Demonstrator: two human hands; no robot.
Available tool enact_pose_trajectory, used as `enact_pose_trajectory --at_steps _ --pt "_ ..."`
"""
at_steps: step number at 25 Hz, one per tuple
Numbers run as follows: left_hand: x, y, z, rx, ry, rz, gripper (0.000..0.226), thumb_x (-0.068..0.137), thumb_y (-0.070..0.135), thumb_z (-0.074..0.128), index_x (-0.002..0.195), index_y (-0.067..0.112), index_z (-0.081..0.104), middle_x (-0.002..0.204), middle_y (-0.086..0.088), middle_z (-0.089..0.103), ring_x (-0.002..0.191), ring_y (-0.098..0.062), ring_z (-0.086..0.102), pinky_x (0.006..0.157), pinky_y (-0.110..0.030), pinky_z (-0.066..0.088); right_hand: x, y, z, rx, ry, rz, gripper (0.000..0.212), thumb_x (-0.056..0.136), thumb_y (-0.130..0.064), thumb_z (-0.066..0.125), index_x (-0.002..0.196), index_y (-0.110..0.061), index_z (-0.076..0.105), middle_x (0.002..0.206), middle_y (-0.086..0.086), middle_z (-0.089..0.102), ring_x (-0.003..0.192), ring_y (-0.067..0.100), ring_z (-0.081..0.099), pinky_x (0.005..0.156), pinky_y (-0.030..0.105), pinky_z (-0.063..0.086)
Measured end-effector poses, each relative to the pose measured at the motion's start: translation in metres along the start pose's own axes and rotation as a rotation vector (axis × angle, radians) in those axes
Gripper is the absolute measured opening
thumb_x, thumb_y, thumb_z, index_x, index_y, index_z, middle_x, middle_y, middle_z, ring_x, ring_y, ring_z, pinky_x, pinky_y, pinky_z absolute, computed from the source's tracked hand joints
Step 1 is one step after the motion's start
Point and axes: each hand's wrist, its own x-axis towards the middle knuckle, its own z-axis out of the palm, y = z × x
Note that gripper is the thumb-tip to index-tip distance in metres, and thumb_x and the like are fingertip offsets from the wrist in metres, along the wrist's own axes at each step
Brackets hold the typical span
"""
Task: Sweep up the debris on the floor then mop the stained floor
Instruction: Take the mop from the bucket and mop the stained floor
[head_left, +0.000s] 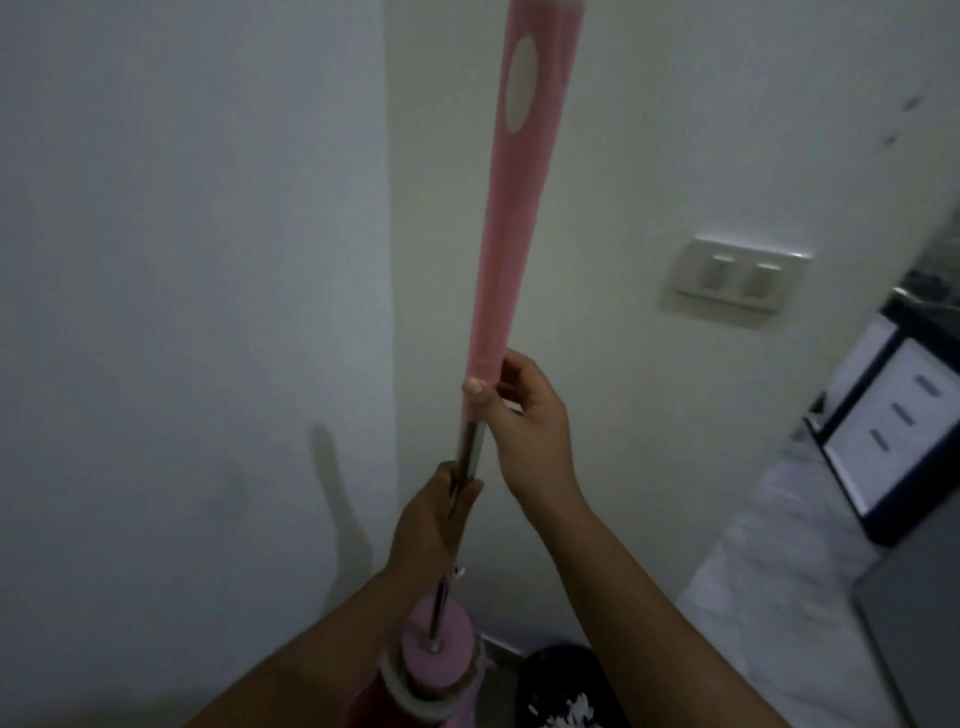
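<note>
We see the mop (514, 208) standing nearly upright in the middle of the scene, in front of a wall corner (389, 260). Its upper part is a long pink grip (519, 234) with a pale oval hole (521, 85) near the top; below the grip a thin metal pole (470, 447) runs down to a round pink head (441, 649) with a whitish ring, low and near us.

The right hand (524, 421) holds the bottom end of the pink grip: its thumb lies across the near face of the grip and the fingers (511, 366) curl round the far side, pinching it. The left hand (431, 525) sits just below, wrapped round the metal pole with the fingers pressed together in a closed grasp. The two hands are near each other but apart, with a short stretch of bare pole between them. Both forearms reach up from the bottom edge.

A faint shadow (332, 483) of the pole falls on the left wall. On the right wall, well apart from the mop, there is a double switch plate (740, 273). To the far right stands a dark-framed drawer unit (893, 415) with white fronts, and beside it something white and rumpled (779, 545), too blurred for us to tell what. Near the bottom, right of the mop head, lies a dark object (563, 680) with white bits on it; we cannot tell what it is.
</note>
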Motion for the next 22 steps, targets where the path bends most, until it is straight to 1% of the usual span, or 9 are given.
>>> enact_pose_trajectory --at_steps 2,3,6,8,11,14,17,20,22 --pt "-0.015 0.034 0.002 -0.018 -0.036 0.072 0.018 0.095 0.049 0.05 0.081 0.039 0.045 0.063 0.005 0.056 0.059 -0.002 0.056 0.057 -0.025 0.041 -0.021 -0.038 -0.021 -0.001 0.1 -0.089 0.029 0.087 -0.021 0.067 0.116 -0.02 0.063 0.1 -0.01 0.069 0.091 0.007 0.064 0.075 0.018 0.055" --pt "-0.021 0.052 0.007 -0.009 -0.071 0.116 0.019 0.093 0.054 0.047 0.082 0.038 0.044 0.067 0.003 0.061 0.062 -0.008 0.061 0.058 -0.03 0.045 -0.03 -0.055 -0.035 -0.004 0.148 -0.114 0.028 0.087 -0.022 0.067 0.115 -0.021 0.064 0.099 -0.01 0.069 0.09 0.007 0.064 0.074 0.018 0.055" --pt "-0.043 0.11 0.032 0.009 -0.19 0.297 0.041 0.083 0.067 0.033 0.09 0.029 0.047 0.068 0.001 0.068 0.064 -0.019 0.067 0.061 -0.035 0.052 -0.064 -0.102 -0.089 -0.04 0.301 -0.176 0.023 0.086 -0.026 0.068 0.108 -0.029 0.063 0.096 -0.009 0.068 0.088 0.012 0.064 0.075 0.023 0.056" --pt "-0.061 0.143 0.057 -0.002 -0.257 0.41 0.048 0.081 0.069 0.027 0.09 0.026 0.046 0.059 0.005 0.062 0.057 -0.017 0.065 0.056 -0.034 0.05 -0.088 -0.126 -0.125 -0.082 0.399 -0.208 0.023 0.086 -0.028 0.068 0.107 -0.031 0.062 0.093 -0.012 0.067 0.083 0.008 0.064 0.073 0.024 0.056" --pt "-0.1 0.187 0.112 -0.098 -0.408 0.518 0.043 0.084 0.072 0.026 0.082 0.032 0.042 0.052 0.007 0.058 0.047 -0.006 0.06 0.052 -0.032 0.049 -0.13 -0.152 -0.184 -0.145 0.567 -0.233 0.025 0.085 -0.031 0.069 0.109 -0.031 0.06 0.091 -0.016 0.066 0.078 0.001 0.064 0.071 0.02 0.056" --pt "-0.15 0.227 0.176 -0.194 -0.585 0.569 0.051 0.082 0.08 0.023 0.082 0.033 0.044 0.053 0.005 0.06 0.049 -0.004 0.062 0.054 -0.033 0.053 -0.181 -0.172 -0.247 -0.21 0.721 -0.235 0.023 0.084 -0.029 0.07 0.105 -0.033 0.061 0.087 -0.015 0.067 0.074 0.001 0.063 0.069 0.019 0.056" --pt "-0.219 0.266 0.245 -0.224 -0.811 0.623 0.055 0.083 0.078 0.023 0.088 0.029 0.048 0.06 0.002 0.064 0.054 -0.003 0.064 0.058 -0.035 0.055 -0.25 -0.192 -0.316 -0.294 0.871 -0.193 0.022 0.085 -0.024 0.071 0.102 -0.034 0.061 0.088 -0.014 0.067 0.073 0.0 0.062 0.067 0.015 0.053" --pt "-0.292 0.301 0.307 -0.204 -1.024 0.664 0.051 0.081 0.08 0.021 0.087 0.036 0.046 0.066 0.007 0.064 0.059 0.001 0.063 0.058 -0.027 0.052 -0.326 -0.21 -0.379 -0.377 1.012 -0.12 0.023 0.085 -0.015 0.071 0.105 -0.022 0.06 0.092 -0.004 0.066 0.072 0.001 0.062 0.063 0.014 0.052" --pt "-0.341 0.321 0.345 -0.177 -1.152 0.727 0.05 0.084 0.077 0.023 0.088 0.033 0.046 0.069 0.008 0.063 0.059 0.004 0.061 0.06 -0.026 0.052 -0.379 -0.218 -0.415 -0.438 1.087 -0.062 0.025 0.085 -0.014 0.07 0.108 -0.015 0.06 0.092 -0.001 0.066 0.074 0.004 0.063 0.064 0.015 0.052"
